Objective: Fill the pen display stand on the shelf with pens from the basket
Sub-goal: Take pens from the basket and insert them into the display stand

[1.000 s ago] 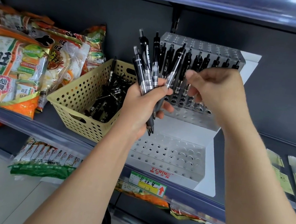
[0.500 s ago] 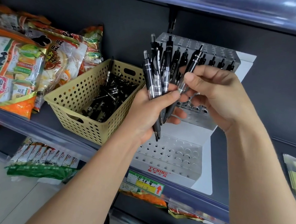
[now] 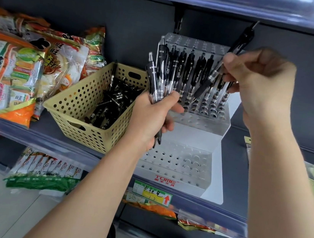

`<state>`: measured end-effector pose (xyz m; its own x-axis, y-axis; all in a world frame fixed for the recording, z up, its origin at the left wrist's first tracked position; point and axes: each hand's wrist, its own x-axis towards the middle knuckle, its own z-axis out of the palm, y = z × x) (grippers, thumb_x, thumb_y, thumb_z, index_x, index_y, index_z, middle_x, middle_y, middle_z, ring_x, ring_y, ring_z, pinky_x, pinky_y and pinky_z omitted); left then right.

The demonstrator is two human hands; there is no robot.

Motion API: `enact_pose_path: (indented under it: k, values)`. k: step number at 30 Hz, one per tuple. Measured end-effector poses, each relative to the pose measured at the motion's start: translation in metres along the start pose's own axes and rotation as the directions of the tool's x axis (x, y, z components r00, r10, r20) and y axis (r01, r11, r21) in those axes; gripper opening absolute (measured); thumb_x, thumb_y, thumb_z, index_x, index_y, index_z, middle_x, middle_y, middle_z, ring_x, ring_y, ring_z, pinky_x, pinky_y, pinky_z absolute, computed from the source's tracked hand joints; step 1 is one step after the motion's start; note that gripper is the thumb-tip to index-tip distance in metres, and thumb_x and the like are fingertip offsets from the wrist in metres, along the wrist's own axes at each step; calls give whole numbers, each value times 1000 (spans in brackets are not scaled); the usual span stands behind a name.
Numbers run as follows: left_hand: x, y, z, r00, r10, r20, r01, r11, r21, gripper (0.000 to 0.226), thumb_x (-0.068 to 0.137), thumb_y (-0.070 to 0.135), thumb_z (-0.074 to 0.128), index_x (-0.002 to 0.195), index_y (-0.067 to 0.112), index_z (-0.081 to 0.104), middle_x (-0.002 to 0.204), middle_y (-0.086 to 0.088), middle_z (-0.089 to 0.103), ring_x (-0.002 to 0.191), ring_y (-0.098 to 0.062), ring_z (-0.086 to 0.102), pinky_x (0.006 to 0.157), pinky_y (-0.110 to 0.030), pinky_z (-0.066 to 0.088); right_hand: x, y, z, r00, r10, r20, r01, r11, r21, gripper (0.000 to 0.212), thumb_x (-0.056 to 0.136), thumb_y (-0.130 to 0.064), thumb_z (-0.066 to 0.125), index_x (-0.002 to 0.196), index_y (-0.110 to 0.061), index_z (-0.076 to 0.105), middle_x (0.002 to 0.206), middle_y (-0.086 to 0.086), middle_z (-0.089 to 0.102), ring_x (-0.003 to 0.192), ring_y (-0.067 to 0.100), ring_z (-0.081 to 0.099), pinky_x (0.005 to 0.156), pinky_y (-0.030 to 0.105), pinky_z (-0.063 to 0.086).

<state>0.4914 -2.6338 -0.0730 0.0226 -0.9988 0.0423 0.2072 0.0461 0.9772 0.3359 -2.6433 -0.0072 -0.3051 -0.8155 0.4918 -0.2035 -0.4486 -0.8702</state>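
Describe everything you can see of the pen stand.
The stand looks like clear plastic on a white backing, with two stepped tiers drilled with holes and a red TOME label in front. Black pens stand upright at the back of the upper tier; the lower tier's visible holes are empty. It sits on the dark shelf, right of the basket. The left hand hides part of it.

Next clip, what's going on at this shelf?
A person is stocking a clear pen stand on the shelf. The left hand holds a bunch of black pens, while the right hand pinches a single pen, tilted with its tip toward the upper tier. That tier has a row of pens; the lower tier shows only bare holes. The yellow basket beside it holds loose pens.
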Motion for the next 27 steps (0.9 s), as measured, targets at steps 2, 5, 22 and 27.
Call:
enact_pose_path:
  k: [2, 5, 22, 27]
  values:
    - [0, 0, 0, 1000, 0, -14, 0, 1000, 1, 18, 90, 24, 63, 95, 7, 59, 69, -5, 67, 37, -16, 44, 38, -22, 29, 2, 0, 1, 993, -73, -89, 62, 991, -120, 24, 75, -28, 75, 61, -25, 56, 66, 1, 68, 58, 18, 62, 51, 31, 49]
    - [0, 0, -1, 1000, 7, -17, -8, 1000, -4, 12, 92, 22, 60, 93, 10, 57, 68, -6, 68, 38, -17, 45, 39, -23, 29, 2, 3, 4, 970, -177, -165, 122, 947, -299, 24, 74, -34, 73, 60, -28, 54, 62, -11, 63, 61, 12, 62, 62, 34, 54]
    - [1, 1, -3, 999, 19, -48, -21, 998, -53, 9, 91, 9, 56, 86, 13, 50, 82, -12, 70, 43, -21, 49, 40, -24, 31, -4, 12, 17, 969, -183, -165, 92, 889, -448, 19, 78, -33, 70, 73, -15, 67, 57, -18, 58, 58, 8, 60, 65, 24, 51]
    - [0, 2, -3, 999, 23, -40, -25, 998, -54, 11, 91, 9, 57, 85, 14, 50, 82, -11, 70, 44, -21, 49, 41, -24, 32, -3, 14, 17, 986, -111, -128, 36, 877, -480, 17, 77, -34, 73, 69, -20, 65, 55, -18, 55, 54, 5, 53, 63, 18, 44]
